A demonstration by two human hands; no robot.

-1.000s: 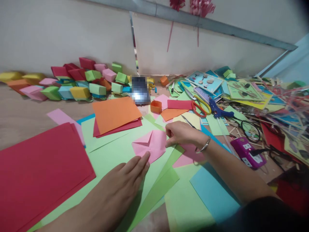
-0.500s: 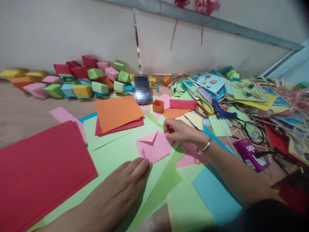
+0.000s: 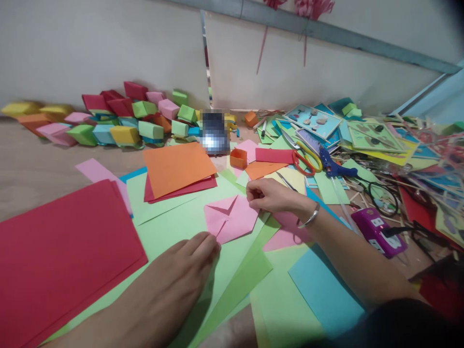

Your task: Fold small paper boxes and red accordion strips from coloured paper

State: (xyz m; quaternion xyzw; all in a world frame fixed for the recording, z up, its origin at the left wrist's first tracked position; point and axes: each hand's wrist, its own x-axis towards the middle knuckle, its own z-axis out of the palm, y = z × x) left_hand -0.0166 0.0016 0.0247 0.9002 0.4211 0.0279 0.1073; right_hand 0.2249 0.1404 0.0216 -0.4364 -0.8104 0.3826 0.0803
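Note:
A folded pink paper [image 3: 232, 220] with pointed flaps lies on light green sheets [image 3: 170, 227] in the middle of the view. My left hand [image 3: 192, 263] rests at its lower left corner, fingers together, with the fingertips pressed on the paper's edge. At the paper's right corner, my right hand [image 3: 266, 194] is curled with thumb and forefinger pinched on it; a silver bangle circles that wrist. The undersides of my left fingers are hidden.
Red sheets [image 3: 65, 256] lie left, orange paper [image 3: 179, 169] behind. Orange-handled scissors [image 3: 303, 163], a blue glue gun [image 3: 333, 166] and a purple power socket [image 3: 379, 232] lie right. Folded paper boxes [image 3: 125, 135] line the wall. Blue paper [image 3: 326, 290] lies front right.
My left hand has shifted slightly left and up along the pink paper's lower edge. The flap at that corner now lies flatter. My right hand has stayed at the right corner.

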